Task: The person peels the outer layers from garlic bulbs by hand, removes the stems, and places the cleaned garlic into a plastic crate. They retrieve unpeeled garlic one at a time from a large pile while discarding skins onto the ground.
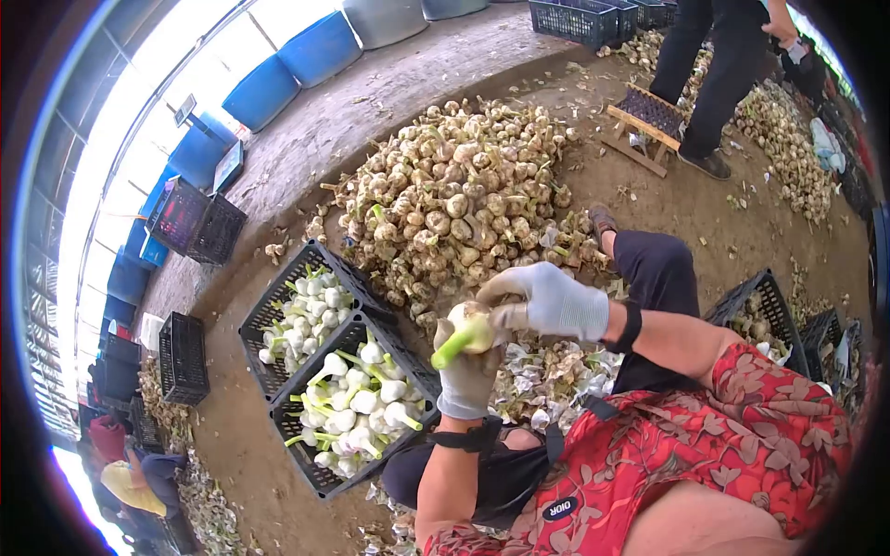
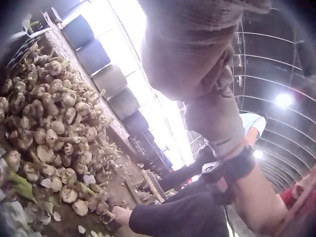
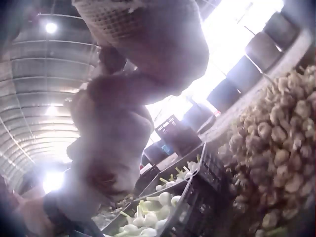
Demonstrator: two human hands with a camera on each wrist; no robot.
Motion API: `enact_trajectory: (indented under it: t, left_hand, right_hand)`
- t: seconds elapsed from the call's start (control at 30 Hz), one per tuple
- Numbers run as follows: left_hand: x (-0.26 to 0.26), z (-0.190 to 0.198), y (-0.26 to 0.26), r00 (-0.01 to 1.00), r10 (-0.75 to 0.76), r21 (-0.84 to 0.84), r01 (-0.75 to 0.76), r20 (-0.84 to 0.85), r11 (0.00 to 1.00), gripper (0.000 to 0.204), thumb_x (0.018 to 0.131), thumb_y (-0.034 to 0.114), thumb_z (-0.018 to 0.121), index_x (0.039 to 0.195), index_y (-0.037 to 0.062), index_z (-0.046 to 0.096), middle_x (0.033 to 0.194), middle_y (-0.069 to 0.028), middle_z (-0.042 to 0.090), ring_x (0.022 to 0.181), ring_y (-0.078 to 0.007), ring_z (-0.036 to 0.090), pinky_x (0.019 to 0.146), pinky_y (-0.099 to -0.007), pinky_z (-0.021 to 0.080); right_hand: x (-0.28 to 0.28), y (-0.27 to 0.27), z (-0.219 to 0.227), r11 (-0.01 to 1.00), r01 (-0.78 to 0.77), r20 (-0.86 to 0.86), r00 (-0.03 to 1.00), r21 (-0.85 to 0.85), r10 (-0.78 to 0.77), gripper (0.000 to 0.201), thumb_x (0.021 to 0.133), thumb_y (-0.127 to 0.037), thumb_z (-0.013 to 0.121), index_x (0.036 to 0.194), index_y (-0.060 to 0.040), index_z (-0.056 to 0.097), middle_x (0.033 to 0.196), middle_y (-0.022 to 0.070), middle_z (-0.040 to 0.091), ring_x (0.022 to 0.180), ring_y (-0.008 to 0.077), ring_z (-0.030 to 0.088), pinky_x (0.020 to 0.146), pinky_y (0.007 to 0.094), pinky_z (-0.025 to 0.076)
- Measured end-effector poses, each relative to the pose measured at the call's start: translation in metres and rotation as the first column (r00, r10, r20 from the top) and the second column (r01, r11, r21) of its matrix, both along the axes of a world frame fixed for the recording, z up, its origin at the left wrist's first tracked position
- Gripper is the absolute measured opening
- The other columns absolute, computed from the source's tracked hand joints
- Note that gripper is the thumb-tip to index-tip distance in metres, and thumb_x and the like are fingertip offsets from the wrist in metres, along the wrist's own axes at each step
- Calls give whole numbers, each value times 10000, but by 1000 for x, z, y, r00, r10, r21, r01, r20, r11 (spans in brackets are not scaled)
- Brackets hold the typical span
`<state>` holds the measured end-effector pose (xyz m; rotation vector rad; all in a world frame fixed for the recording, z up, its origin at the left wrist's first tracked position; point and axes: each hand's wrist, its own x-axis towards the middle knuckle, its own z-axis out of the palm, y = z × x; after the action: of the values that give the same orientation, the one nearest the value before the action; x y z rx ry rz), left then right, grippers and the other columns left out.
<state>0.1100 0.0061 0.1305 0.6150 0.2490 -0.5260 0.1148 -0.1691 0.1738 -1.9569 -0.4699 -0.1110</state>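
Observation:
Both hands wear pale gloves. In the head view the left hand holds a garlic bulb with a green stem that points down to the left. The right hand has its curled fingers and thumb on the bulb's upper right side, where papery skin shows. In the left wrist view the left hand and the other glove overlap, and the bulb is hidden. The right wrist view shows the right hand above the other glove, bulb not visible there either.
A heap of unpeeled garlic lies ahead. Two black crates of white bulbs stand at the left. Peeled skins lie between the legs. Another person stands by a low stool at the upper right.

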Motion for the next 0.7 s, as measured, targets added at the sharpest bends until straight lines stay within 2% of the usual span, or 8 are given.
enact_trajectory:
  t: [0.07,0.2,0.3,0.4,0.47,0.53,0.67,0.7]
  left_hand:
    - [2,-10,-1,996,-2,101,-7,93,995,539,903,623,435,1053,126,582,728,-33,595,395,-116,421,361,-237,313]
    - [-1,-12,5,982,12,165,-44,188,985,519,887,578,502,1084,104,575,750,-43,601,426,-110,444,365,-220,332]
    - [-3,0,22,962,-139,123,113,235,986,554,847,517,598,1208,104,522,957,-16,607,820,-112,608,587,-205,493]
    - [-3,-13,35,874,-419,274,352,247,895,681,790,511,663,1221,13,493,1012,-70,601,854,-140,619,691,-256,533]
    - [-12,-1,20,846,-420,266,344,329,901,732,734,456,725,1224,-29,477,1017,-102,615,861,-182,635,774,-278,525]
    - [-14,6,18,842,-457,233,401,288,886,734,723,461,748,1208,-29,496,1034,-109,620,867,-182,638,744,-278,531]
    - [-15,5,14,811,-502,311,414,301,856,640,782,484,691,1150,-20,554,989,-91,639,813,-174,643,678,-288,535]
    - [-14,-6,12,839,-468,316,380,279,869,603,807,485,665,1126,-18,570,965,-87,646,796,-172,644,664,-292,535]
  right_hand:
    - [-13,15,6,960,191,228,963,-204,-144,237,795,-186,674,981,-40,681,907,148,668,804,296,670,700,365,531]
    - [-4,22,-9,938,233,279,947,-256,-159,147,792,-152,641,897,-49,647,869,134,648,797,338,643,674,402,519]
    - [14,17,-11,957,170,280,955,-237,-100,107,802,-105,644,896,-53,643,841,138,640,761,331,640,667,388,509]
    - [34,17,-16,921,142,273,961,-362,-41,129,818,-139,638,914,-53,639,838,140,645,778,337,643,673,390,510]
    - [43,20,-17,911,18,148,988,-413,48,151,829,-168,630,932,-58,637,847,141,654,805,341,648,695,401,513]
    - [48,23,-18,890,-120,69,984,-440,166,147,830,-168,628,935,-65,639,851,139,658,814,342,650,703,405,514]
    - [59,23,-28,824,-276,-164,961,-495,223,214,841,-220,619,997,-80,660,923,141,667,890,326,650,780,402,512]
    - [58,21,-24,760,-222,-125,975,-611,185,278,848,-236,609,1082,-92,649,1032,152,651,965,324,635,838,398,502]
